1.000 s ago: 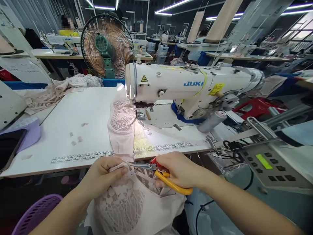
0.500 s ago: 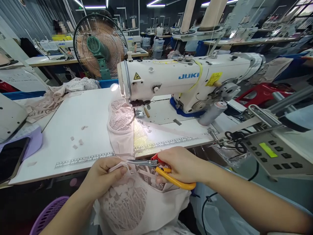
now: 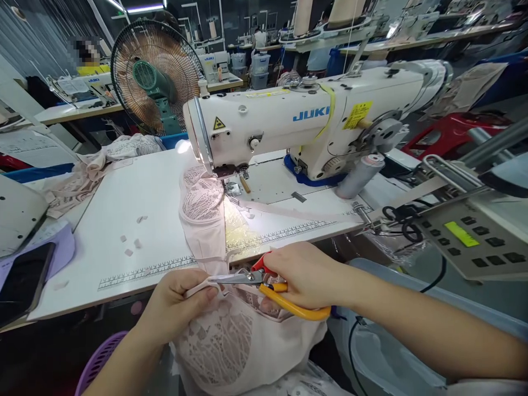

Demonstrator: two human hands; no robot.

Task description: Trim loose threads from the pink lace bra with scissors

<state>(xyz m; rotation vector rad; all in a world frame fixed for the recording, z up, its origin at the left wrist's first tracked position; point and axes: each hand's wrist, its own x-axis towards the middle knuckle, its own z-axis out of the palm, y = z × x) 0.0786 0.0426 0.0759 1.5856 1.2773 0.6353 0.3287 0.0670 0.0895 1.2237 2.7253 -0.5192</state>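
Between thumb and fingers, my left hand pinches the edge of a pale pink lace bra, which hangs over the table's front edge. My right hand is closed round scissors with a yellow and a red handle. Their blades point left and lie at the bra's edge, close to my left fingertips; whether they cut into the fabric I cannot tell. Another lace bra piece lies on the table under the head of the white sewing machine, and a narrow strip runs from it to the front edge.
Fabric scraps and a phone lie on the white table. A control panel juts in at right above a translucent bin. A purple basket is low at left. A fan stands behind.
The scissor blades have come closer to my left fingertips and look more closed. My view has tilted and shifted slightly. Both hands keep their hold.
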